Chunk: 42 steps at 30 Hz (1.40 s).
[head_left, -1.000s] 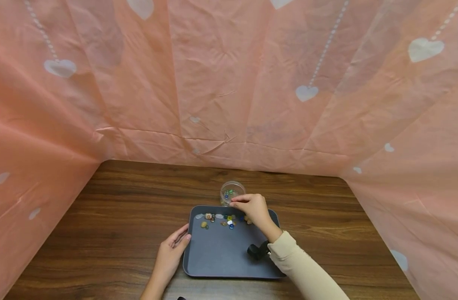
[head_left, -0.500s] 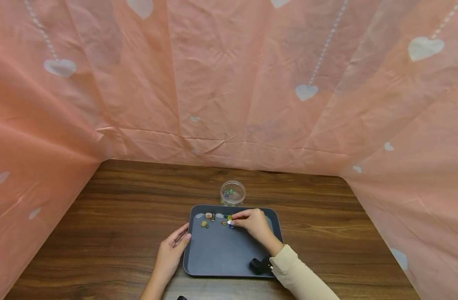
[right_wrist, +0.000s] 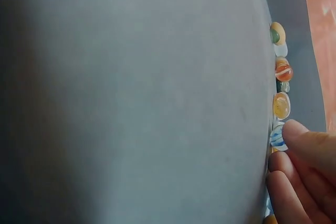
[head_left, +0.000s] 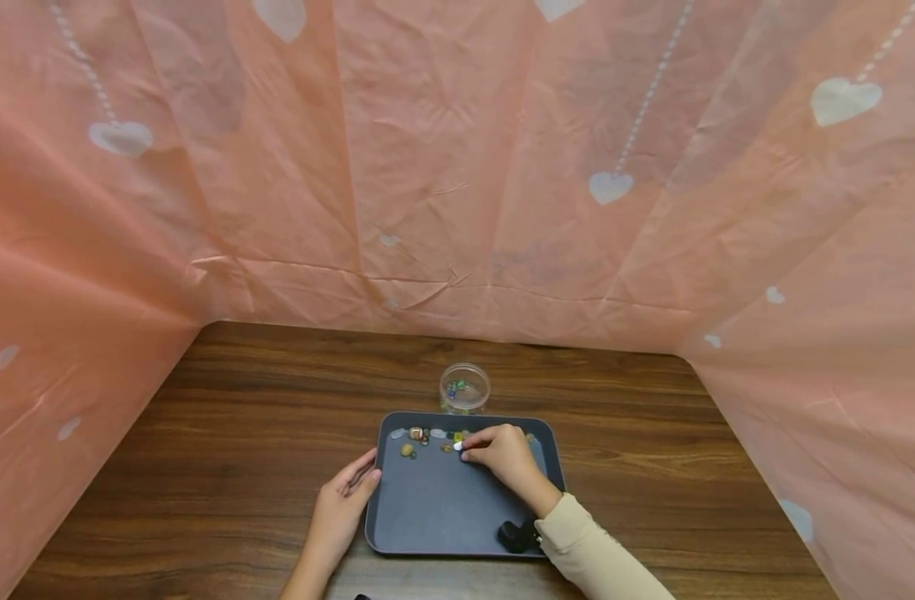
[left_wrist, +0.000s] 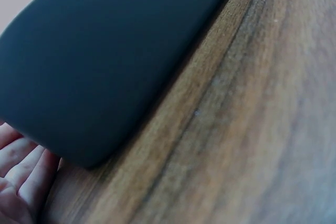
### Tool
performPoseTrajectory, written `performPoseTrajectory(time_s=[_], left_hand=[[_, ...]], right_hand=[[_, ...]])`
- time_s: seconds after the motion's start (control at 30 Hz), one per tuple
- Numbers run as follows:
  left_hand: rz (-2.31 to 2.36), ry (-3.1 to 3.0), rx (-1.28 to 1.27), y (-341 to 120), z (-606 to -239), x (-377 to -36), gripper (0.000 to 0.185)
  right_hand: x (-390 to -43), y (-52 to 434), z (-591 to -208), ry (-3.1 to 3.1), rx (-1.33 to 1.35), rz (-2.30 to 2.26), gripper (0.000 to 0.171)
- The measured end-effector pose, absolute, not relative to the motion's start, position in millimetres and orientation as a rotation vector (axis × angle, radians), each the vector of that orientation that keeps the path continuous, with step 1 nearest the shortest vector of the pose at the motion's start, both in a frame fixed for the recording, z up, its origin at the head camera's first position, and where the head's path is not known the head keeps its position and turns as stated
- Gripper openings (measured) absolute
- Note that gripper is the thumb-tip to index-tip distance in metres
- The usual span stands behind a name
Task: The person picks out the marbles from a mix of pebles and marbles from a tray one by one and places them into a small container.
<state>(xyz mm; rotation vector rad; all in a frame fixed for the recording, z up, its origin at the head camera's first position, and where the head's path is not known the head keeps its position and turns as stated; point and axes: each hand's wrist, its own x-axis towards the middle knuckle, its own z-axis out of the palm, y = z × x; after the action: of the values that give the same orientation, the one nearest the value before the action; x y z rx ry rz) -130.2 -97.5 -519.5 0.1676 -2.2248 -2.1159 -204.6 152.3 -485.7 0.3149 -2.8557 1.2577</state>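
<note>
A dark grey rectangular tray [head_left: 442, 508] lies on the wooden table, with several glass marbles and smooth stones along its far side. My left hand [head_left: 341, 504] grips the tray's left edge, thumb at the rim; in the left wrist view its fingers [left_wrist: 34, 166] reach the underside near a corner. My right hand [head_left: 510, 458] is low over the far side of the tray. Its thumb and fingertips pinch a clear marble with blue streaks [right_wrist: 278, 136], beside a white stone [head_left: 458, 447]. An amber stone [right_wrist: 282, 105] and an orange-red marble [right_wrist: 284, 72] lie close by.
Just beyond the tray's far rim stands a clear round jar [head_left: 465, 387] with green and blue marbles inside. A black wrist camera [head_left: 516, 536] on the right wrist overlaps the tray. Pink cloth [head_left: 442, 167] with white hearts encloses the table's back and sides.
My right hand has come back from the jar's rim to the tray and its fingertips have closed over the blue marble there. The left hand keeps its hold on the tray.
</note>
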Motion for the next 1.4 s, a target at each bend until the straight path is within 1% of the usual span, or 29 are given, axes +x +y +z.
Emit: performPoseTrajectory(time_s=[0.13,0.23,0.4,0.5,0.6,0.67,0.83,1.03,1.4], left_hand=[[-2.092,-2.239,0.175,-98,-522,-129,0.045],[-2.077,-2.248,0.197,-98,-524,-127,0.044],[-2.059,-2.257,0.225,-100,-524,-125,0.043],[-2.062,-2.259,0.227,-101,-525,-125,0.043],[-2.067,-2.247,0.228,-101,-525,-126,0.043],[-2.066,-2.242,0.229,-102,-524,-127,0.043],[-2.058,-2.241,0.225,-102,-523,-127,0.043],[-2.047,-2.229,0.183,-101,-522,-127,0.043],[-2.113,-2.202,0.150,-97,-519,-128,0.045]], right_hand=[[-205,153,-486,-2.846,0.260,1.319,0.009],[-207,154,-482,-2.751,0.107,1.689,0.015],[-213,155,-473,-2.356,-0.138,2.427,0.031],[-217,154,-468,-2.143,-0.224,2.681,0.039],[-219,153,-465,-1.980,-0.291,2.833,0.043],[-220,152,-463,-1.886,-0.317,2.900,0.039],[-221,154,-459,-1.721,-0.329,3.014,0.020],[-226,157,-450,-1.629,-0.312,3.084,0.035],[-234,160,-434,-1.801,-0.211,2.899,0.023]])
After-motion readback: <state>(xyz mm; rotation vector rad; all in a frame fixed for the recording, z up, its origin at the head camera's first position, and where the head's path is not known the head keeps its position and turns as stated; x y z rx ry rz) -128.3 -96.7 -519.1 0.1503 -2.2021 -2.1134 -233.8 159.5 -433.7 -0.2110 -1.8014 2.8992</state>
